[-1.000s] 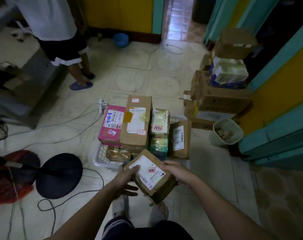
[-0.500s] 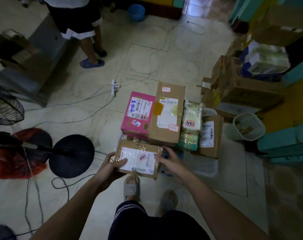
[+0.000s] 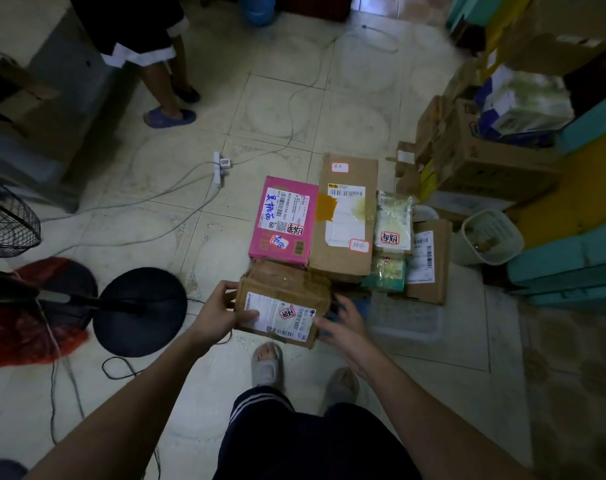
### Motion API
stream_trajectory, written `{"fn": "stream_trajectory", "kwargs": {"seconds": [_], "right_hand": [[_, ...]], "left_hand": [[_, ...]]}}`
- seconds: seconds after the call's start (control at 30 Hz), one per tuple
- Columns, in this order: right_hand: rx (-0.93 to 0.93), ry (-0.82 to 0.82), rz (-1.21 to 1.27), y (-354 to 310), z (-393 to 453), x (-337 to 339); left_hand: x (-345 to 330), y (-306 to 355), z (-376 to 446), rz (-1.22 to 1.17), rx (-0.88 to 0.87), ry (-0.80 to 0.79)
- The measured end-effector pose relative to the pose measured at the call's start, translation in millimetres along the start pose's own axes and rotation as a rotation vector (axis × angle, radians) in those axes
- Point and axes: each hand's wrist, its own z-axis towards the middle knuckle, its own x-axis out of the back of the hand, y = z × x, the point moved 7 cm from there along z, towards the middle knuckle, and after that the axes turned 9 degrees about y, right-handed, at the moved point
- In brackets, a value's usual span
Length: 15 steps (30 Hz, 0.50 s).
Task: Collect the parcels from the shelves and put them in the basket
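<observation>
Basket [image 3: 407, 322] w/ stacked parcels: white, on floor, nearly full. Brown parcel [image 3: 283, 303] now rests at stack's near-left edge, below pink box [image 3: 283, 221]; 0.5 s earlier it was held just short of there. Left hand [image 3: 214, 315] still grips its left end; right hand [image 3: 343, 323] has let go, fingers spread beside it. Placement approx. done.

- A black round fan base [image 3: 140, 311] is sitting on the tiled floor [image 3: 294, 109] to your left.
- A white power strip [image 3: 218, 168] is lying ahead, cables trailing from it.
- A pale wastebasket [image 3: 492, 237] is standing at your right.
- Another person's blue slipper [image 3: 169, 117] is resting far ahead.
</observation>
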Motion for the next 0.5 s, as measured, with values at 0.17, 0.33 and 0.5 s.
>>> {"fn": "stream_trajectory", "kwargs": {"seconds": [0.17, 0.33, 0.5], "right_hand": [[-0.003, 0.031, -0.111, -4, -9, 2], [-0.095, 0.065, -0.195, -6, -12, -6], [-0.157, 0.083, -0.172, -6, -8, -11]], "left_hand": [[11, -3, -8, 0.028, -0.004, 0.003], [8, 6, -7, 0.092, 0.007, 0.038], [-12, 1, -3, 0.187, 0.072, 0.001]]}}
